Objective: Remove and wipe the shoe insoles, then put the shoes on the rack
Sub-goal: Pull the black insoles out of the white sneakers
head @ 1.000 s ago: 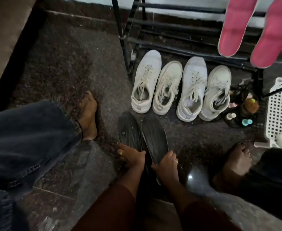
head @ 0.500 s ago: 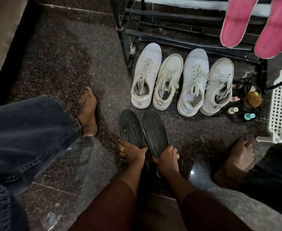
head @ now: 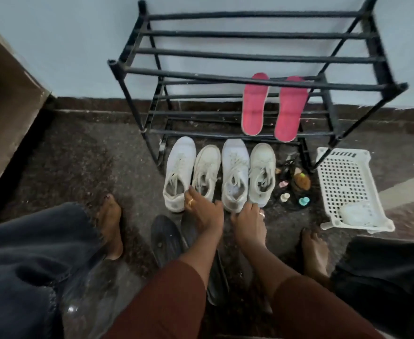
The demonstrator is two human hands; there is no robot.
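Left hand (head: 202, 207) on the heels of the two left shoes, fingers spread and loosely curved over the collar of the second shoe (head: 206, 171); whether it has a grip yet, I cannot tell. Right hand (head: 248, 217) at the heel of the third shoe (head: 234, 176), fingertips touching the back rim, grip likewise unclear.

Four white shoes stand in a row on the floor, toes toward the rack (head: 250, 77), heels toward me. First shoe (head: 179, 174) just left of my left hand; fourth shoe (head: 262, 174) just right of my right hand. Black insoles (head: 165, 241) lie on the floor under my forearms, nearer me than the shoes. Pink insoles (head: 272, 106) lean on a rack bar.

Step in hand, as I judge it: taking up shoes for the rack. Best to hook fingers inside each collar, pinch the heel firmly, lift level, and steer clear of the pink insoles when setting down.
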